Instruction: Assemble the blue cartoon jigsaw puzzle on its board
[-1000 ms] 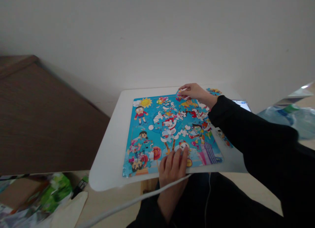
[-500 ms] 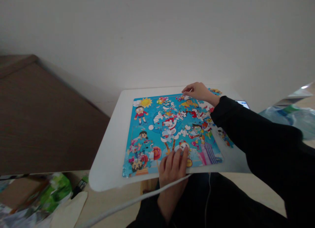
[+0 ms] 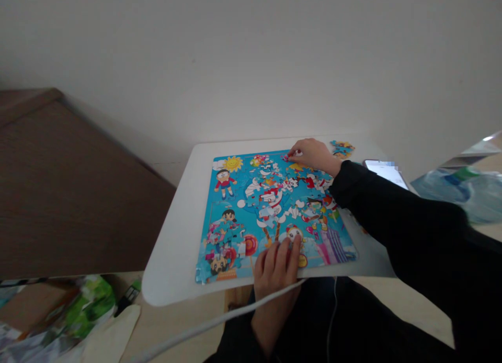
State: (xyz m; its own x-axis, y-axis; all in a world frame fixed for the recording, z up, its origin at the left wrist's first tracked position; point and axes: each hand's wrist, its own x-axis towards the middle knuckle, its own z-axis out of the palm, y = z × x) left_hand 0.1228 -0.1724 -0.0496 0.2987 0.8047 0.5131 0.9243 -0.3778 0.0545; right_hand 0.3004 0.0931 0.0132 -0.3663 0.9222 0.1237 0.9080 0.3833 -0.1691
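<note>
We rest our left hand (image 3: 276, 266) flat on the square blue cartoon jigsaw (image 3: 270, 208), our right hand (image 3: 314, 154) narrow in its grip, contents unclear.

Right hand (image 3: 312, 155) lower, phone (image 3: 384, 171) more visible

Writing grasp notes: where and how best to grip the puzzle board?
Probably pinch the puzzle board at mid left edge, coming from the left: it lies flat and looks thin, white tabletop shows beside that edge; the left hand covers part of the near one.
</note>
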